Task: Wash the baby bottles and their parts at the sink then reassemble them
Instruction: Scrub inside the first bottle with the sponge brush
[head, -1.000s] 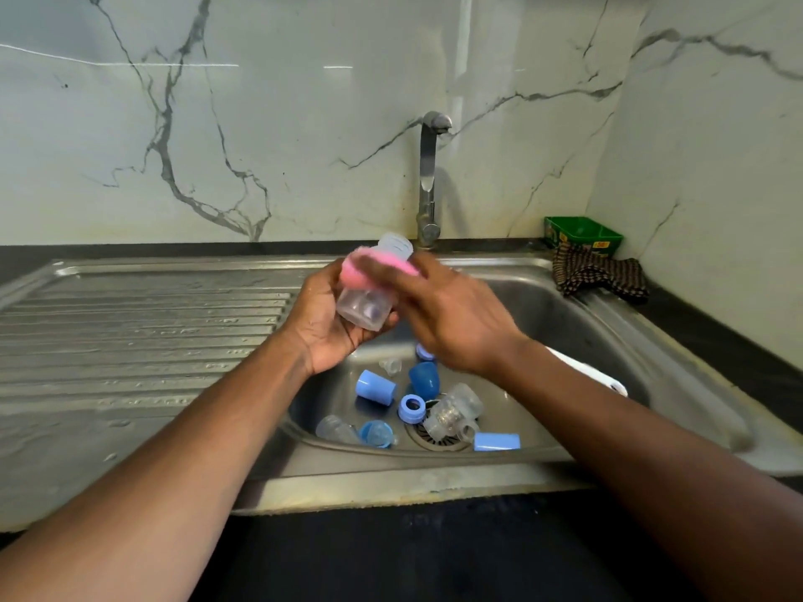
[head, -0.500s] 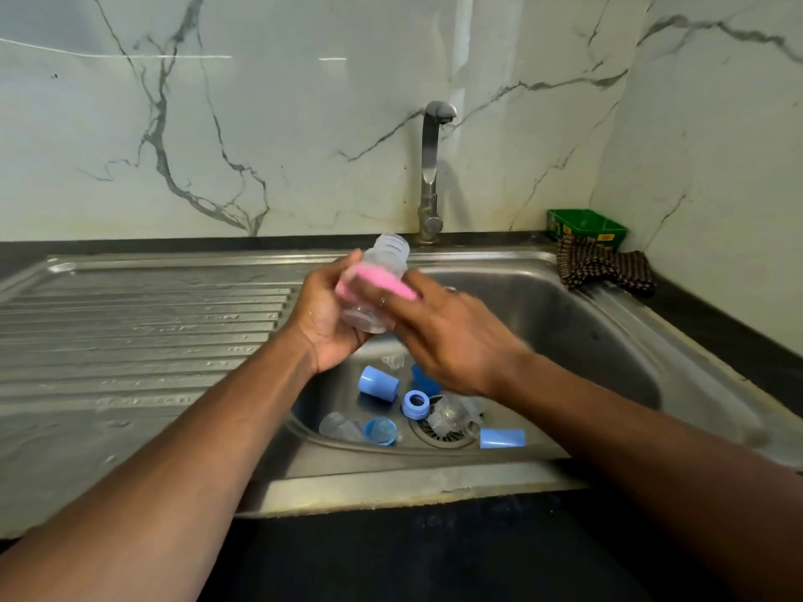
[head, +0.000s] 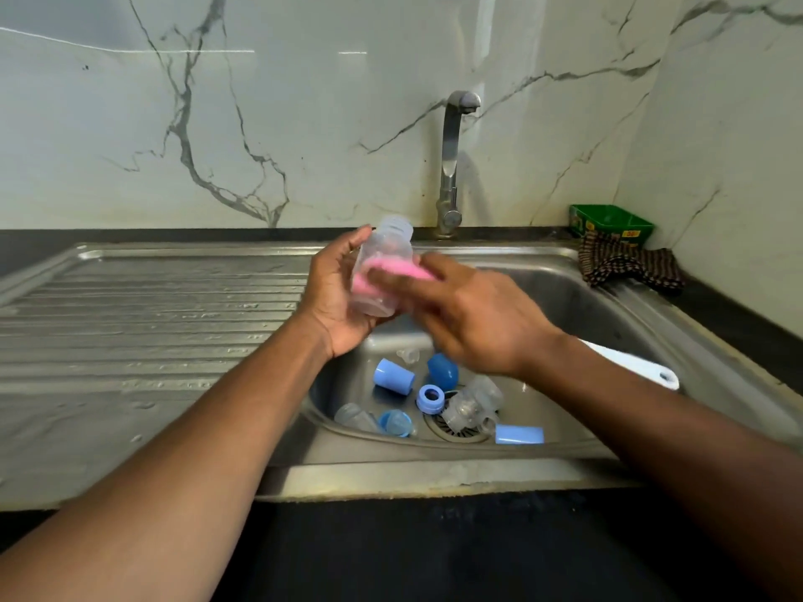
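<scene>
- The left hand curls around one clear bottle, holding it tilted over the sink, in front of the tap.
- The right hand, blurred, presses one pink sponge against the bottle's side, fingers wrapped over it.
- On the sink floor below the tap: two blue caps, one blue ring, one darker blue piece, one blue-collared teat.
- Also there: one clear bottle by the drain, another clear part at the left, one small clear teat.
- Right of the tap, on the counter: one green box, one dark cloth.
</scene>
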Demonstrator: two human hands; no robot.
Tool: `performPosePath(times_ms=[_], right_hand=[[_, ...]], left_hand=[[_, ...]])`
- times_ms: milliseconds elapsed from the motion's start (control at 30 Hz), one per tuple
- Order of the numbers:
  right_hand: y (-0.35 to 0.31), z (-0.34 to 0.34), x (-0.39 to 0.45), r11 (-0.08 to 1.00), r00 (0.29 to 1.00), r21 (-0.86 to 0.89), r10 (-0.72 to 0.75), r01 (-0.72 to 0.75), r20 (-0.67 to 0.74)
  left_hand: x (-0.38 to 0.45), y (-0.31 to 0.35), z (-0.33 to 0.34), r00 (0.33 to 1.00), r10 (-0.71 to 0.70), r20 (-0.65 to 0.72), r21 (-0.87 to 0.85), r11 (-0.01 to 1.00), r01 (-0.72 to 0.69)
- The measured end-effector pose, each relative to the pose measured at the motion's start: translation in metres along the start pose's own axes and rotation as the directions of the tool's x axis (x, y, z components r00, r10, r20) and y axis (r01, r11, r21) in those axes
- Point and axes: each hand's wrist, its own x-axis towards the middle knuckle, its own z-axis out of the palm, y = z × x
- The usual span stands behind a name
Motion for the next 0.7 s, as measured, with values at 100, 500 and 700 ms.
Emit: performPosePath(times_ms=[100, 500, 700], right_hand=[[0.016, -0.005, 0.005, 0.978, 0.973, 0.061, 0.203, -0.198, -0.108], [0.01, -0.005, -0.019, 0.997, 0.997, 0.076, 0.012, -0.007, -0.071], [0.015, 0.007, -0.003, 0.993, 0.989, 0.035, 0.112, -0.109, -0.098]], left_hand=[[0.001, -0.005, 0.003, 1.0, 0.019, -0.018, 0.038, 0.999, -0.018], [-0.004, -0.003, 0.007, 0.997, -0.033, 0.073, 0.044, 0.999, 0.03], [-0.007, -0.008, 0.002, 0.992, -0.077, 0.098, 0.151, 0.987, 0.061]])
